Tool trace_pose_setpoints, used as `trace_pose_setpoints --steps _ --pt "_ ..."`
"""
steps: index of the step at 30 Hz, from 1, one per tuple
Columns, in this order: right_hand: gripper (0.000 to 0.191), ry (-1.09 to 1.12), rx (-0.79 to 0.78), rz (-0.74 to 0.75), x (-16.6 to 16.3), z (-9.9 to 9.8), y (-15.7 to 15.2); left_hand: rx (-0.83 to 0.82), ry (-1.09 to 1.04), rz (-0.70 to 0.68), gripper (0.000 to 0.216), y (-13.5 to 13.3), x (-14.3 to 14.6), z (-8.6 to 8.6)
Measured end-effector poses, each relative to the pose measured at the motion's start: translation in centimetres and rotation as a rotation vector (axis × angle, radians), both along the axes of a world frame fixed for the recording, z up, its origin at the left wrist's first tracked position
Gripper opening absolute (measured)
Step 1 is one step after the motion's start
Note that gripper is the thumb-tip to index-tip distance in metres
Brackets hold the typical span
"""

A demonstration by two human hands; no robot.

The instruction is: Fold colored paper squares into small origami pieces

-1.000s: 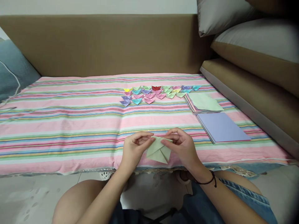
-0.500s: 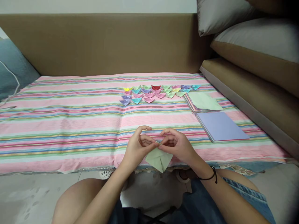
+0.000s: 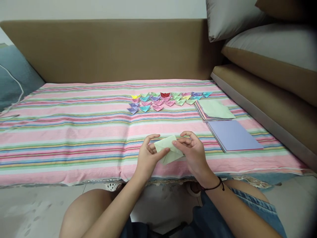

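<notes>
A pale green sheet of folded paper [image 3: 169,142] is held up between both hands above the front edge of the striped cloth. My left hand [image 3: 150,157] pinches its left side, thumb lying on the near face and fingers behind. On the right side, my right hand [image 3: 194,153] grips it the same way, thumb on top near the upper corner. Crease lines and a folded flap show on the paper's face. Part of its back is hidden by the fingers.
Several small folded paper boats [image 3: 158,103] stand in rows on the striped cloth [image 3: 61,138]. To the right lie a stack with pale green paper on top [image 3: 215,109] and a purple-topped stack of paper [image 3: 235,135]. Cushions [image 3: 267,89] are piled along the right side.
Both hands have lifted and turned the green paper; its point faced down before, and now a broad creased face shows. My right hand has shifted a little to the right.
</notes>
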State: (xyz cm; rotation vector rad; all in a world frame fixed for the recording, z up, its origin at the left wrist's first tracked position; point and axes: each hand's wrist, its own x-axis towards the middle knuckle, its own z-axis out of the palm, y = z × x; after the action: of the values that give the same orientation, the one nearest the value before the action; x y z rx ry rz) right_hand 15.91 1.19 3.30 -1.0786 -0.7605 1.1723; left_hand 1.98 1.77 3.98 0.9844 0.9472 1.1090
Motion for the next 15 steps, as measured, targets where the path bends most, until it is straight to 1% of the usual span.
trace_pose_setpoints --steps 5,15 --pt "0.042 0.019 -0.012 0.010 -0.11 0.30 -0.01 -0.003 -0.017 0.032 0.047 -0.02 0.08 -0.07" --pt "0.044 -0.024 0.005 0.024 0.32 0.27 0.14 0.016 -0.062 -0.007 0.040 -0.03 -0.09 0.17"
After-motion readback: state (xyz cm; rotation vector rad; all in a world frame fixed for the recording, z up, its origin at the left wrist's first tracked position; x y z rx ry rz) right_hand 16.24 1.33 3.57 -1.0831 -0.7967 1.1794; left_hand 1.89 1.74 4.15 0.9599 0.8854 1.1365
